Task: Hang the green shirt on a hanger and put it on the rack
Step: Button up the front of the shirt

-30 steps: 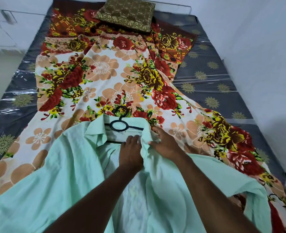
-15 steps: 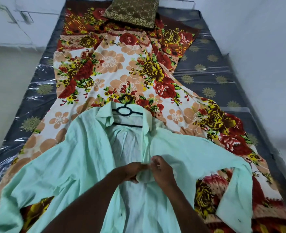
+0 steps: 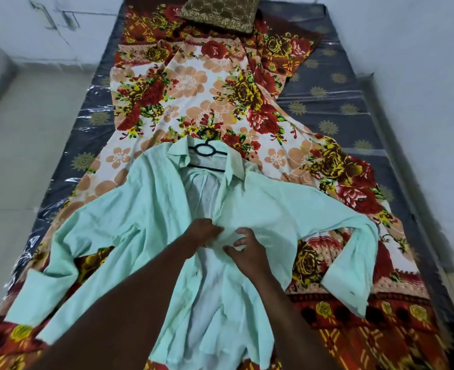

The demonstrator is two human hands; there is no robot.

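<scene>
A pale mint-green shirt (image 3: 145,217) on a black hanger (image 3: 205,150) lies over a cream sheet (image 3: 193,84) printed with red, yellow and peach flowers, bordered in maroon. The mattress (image 3: 340,102) is slate grey with gold medallions, the pillow (image 3: 220,12) olive-brown with gold patterning, the floor (image 3: 33,156) pale beige.

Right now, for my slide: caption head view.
Left hand and right hand hold the green shirt, hanger in its collar, on floral sheet.

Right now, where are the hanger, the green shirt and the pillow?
hanger (image 3: 207,168): head view, on its lower black bar inside the collar.
green shirt (image 3: 145,209): head view, on a front panel beside the opening.
pillow (image 3: 220,12): head view, on the middle of its patterned top.
</scene>
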